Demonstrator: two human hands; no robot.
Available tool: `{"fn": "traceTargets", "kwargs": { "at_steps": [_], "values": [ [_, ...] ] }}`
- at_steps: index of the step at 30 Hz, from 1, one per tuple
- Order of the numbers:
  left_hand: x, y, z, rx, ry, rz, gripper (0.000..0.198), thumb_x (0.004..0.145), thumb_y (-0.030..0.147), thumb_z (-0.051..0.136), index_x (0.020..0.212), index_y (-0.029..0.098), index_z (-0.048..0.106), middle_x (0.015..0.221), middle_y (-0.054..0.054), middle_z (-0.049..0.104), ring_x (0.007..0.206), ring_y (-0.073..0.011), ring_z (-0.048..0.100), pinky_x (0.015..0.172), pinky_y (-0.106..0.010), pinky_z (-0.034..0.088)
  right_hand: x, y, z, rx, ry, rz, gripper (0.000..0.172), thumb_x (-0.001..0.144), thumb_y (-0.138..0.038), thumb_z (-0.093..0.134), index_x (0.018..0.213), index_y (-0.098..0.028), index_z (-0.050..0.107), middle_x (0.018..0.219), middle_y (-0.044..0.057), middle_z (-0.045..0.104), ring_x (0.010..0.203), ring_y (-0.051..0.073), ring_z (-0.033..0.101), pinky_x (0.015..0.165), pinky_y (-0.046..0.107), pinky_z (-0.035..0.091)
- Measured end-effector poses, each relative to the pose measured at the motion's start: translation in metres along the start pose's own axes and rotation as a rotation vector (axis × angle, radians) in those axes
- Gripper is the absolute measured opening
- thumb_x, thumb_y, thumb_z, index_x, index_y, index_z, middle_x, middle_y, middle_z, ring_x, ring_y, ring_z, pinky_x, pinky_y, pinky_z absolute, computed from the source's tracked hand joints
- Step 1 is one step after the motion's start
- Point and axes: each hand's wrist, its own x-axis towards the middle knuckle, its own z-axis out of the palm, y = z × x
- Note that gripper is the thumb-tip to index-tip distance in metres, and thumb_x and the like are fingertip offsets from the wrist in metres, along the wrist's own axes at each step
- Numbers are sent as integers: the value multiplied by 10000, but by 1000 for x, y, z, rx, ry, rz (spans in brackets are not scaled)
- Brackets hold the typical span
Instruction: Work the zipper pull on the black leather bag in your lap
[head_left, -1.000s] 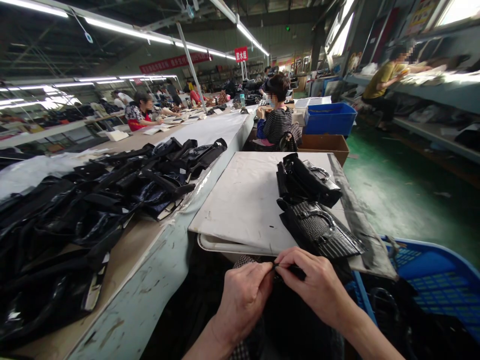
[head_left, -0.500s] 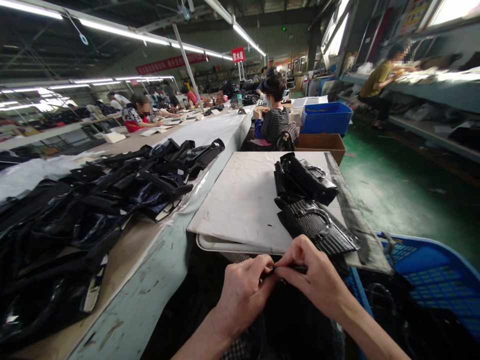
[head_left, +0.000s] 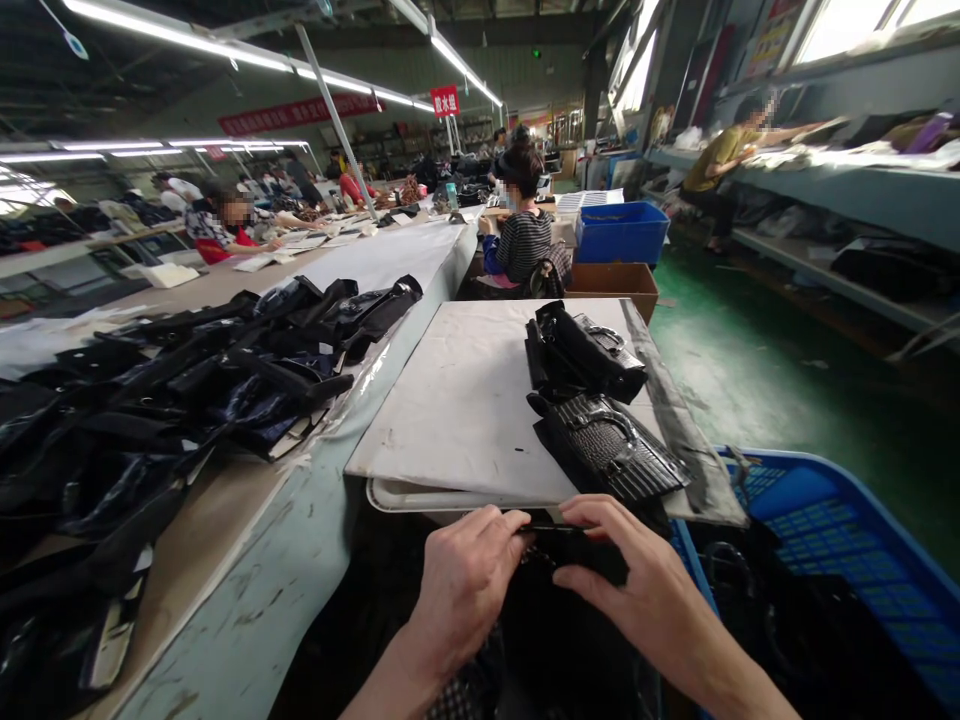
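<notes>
In my lap, below the small worktable, rests a dark black bag; its lower part blends into the shadow. My left hand is closed on its upper edge, fingers curled over the top and the thumb mostly hidden. Across from it, my right hand is spread, with a gap between thumb and fingers, and its fingertips touch the far edge. Just beyond the hands, a glossy black crocodile-pattern handbag lies on the white-covered worktable. Behind that lies another black handbag.
Many black bags cover the long table on the left. At lower right a blue plastic basket holds black items. A blue bin stands over a cardboard box. A person in stripes sits ahead.
My hands have moved apart from a pinch together at the bag's edge. The right thumb and fingers have opened. The view has turned slightly right.
</notes>
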Motion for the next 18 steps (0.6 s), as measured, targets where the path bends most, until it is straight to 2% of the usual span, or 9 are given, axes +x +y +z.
{"fn": "traceTargets", "kwargs": {
  "at_steps": [3, 6, 10, 13, 18],
  "values": [
    [2, 1, 0, -5, -53, -33, 204, 977, 250, 462, 988, 189, 656, 799, -21, 664, 697, -167, 634, 612, -255, 491, 3, -6, 4, -157, 40, -83, 311, 823, -126, 669, 1046, -265, 504, 1133, 22, 572, 932, 188, 618, 813, 339, 515],
    [2, 1, -1, -5, -59, -31, 196, 977, 255, 462, 985, 193, 648, 810, -18, 663, 711, -171, 634, 625, -263, 490, 9, -11, 5, -271, 49, -144, 216, 851, -115, 644, 970, -251, 526, 1042, 13, 583, 849, 177, 614, 718, 315, 490],
    [0, -1, 0, 6, -48, -45, 193, 978, 260, 462, 981, 196, 644, 814, -19, 664, 714, -173, 636, 642, -266, 494, 13, -14, 5, -331, 93, -238, 120, 910, -124, 570, 956, -234, 561, 1001, 24, 592, 825, 163, 600, 727, 301, 463],
    [-1, -1, 1, 11, -52, -59, 190, 976, 264, 465, 973, 203, 644, 808, -17, 662, 708, -175, 636, 641, -270, 495, 13, -14, 5, -319, 74, -306, 110, 944, -134, 519, 941, -224, 581, 990, 30, 591, 824, 149, 586, 726, 280, 454],
    [-1, 2, 1, 17, -48, -66, 173, 967, 250, 481, 974, 198, 645, 817, -23, 666, 720, -187, 644, 643, -282, 503, 12, -15, 6, -398, 173, -334, 59, 899, -143, 607, 867, -187, 583, 921, 30, 610, 778, 160, 585, 708, 302, 444]
  ]
}}
